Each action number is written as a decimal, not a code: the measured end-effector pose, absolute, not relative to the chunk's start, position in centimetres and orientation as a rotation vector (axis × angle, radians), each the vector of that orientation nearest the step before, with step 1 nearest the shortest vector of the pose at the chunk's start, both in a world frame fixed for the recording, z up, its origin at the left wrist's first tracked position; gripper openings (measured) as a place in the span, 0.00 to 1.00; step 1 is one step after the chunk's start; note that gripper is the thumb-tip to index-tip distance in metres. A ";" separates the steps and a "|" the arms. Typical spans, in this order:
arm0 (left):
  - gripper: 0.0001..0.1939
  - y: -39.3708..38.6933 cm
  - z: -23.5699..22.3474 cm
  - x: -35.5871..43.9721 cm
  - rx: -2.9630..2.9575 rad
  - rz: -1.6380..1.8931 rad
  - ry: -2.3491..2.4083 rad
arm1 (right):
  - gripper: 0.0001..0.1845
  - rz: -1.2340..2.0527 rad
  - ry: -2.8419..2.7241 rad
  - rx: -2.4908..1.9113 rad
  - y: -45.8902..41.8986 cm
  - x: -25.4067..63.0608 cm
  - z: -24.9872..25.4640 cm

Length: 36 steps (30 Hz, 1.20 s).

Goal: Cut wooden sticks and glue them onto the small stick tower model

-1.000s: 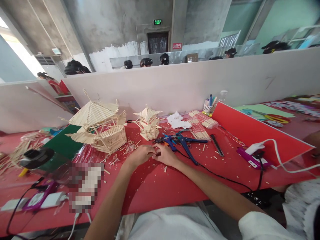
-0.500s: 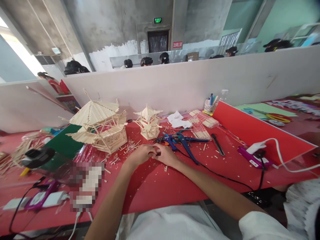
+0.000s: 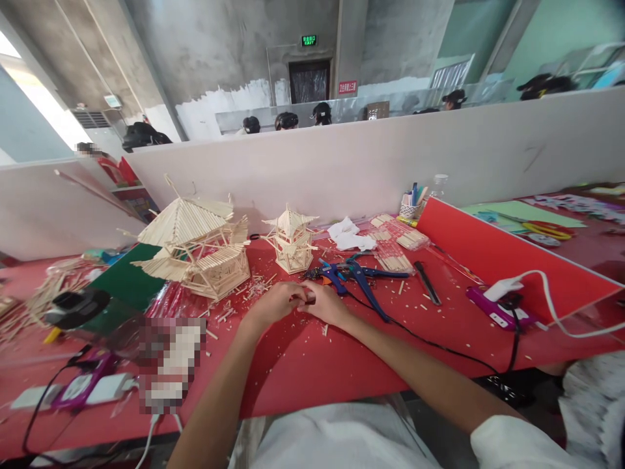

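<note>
Small pagoda (image 3: 291, 242) stands on the red table (image 3: 303, 374), right of the large pagoda (image 3: 195, 244), just beyond the left hand (image 3: 277, 302) and right hand (image 3: 325, 303); their fingers curl together, whether round anything I cannot tell. Behind: white partition (image 3: 342, 170), patchy grey wall (image 3: 215, 55); green sign (image 3: 309, 40) reads EXIT, red sign (image 3: 348, 86) bears Chinese characters

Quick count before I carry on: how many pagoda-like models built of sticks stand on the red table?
2: the larger model stands left of centre; the smaller model stands to its right, just beyond the left hand and right hand. No third one shows.
</note>
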<state>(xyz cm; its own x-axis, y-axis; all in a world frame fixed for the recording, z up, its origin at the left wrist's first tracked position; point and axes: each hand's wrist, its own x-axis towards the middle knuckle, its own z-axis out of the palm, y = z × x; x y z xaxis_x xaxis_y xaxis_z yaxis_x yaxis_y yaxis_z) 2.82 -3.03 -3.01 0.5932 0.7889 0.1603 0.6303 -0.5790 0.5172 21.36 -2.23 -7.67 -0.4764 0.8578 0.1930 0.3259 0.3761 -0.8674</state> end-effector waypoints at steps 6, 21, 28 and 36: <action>0.12 -3.1 -2.7 2.7 2.388 0.535 1.121 | 0.27 1.022 -1.992 -1.007 -2.3 21.2 -7.9; 0.10 -3.0 -1.7 1.1 2.452 0.610 1.395 | 0.06 0.884 -2.038 -1.006 -2.0 21.6 -7.3; 0.08 -2.3 -2.4 -0.1 2.464 0.320 1.726 | 0.04 0.905 -2.052 -0.973 -1.8 21.7 -7.4; 0.08 -2.1 -3.8 1.0 2.462 0.224 1.595 | 0.07 0.926 -2.090 -0.972 -1.7 21.7 -7.5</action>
<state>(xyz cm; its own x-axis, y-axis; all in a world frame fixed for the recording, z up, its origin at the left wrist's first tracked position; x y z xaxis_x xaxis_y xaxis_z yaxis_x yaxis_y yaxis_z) 1.04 -2.06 -3.77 0.4065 0.9135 0.0188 0.8833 -0.3982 0.2475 21.67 -1.65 -7.45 -0.5171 0.8177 0.2529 0.3620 0.4767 -0.8011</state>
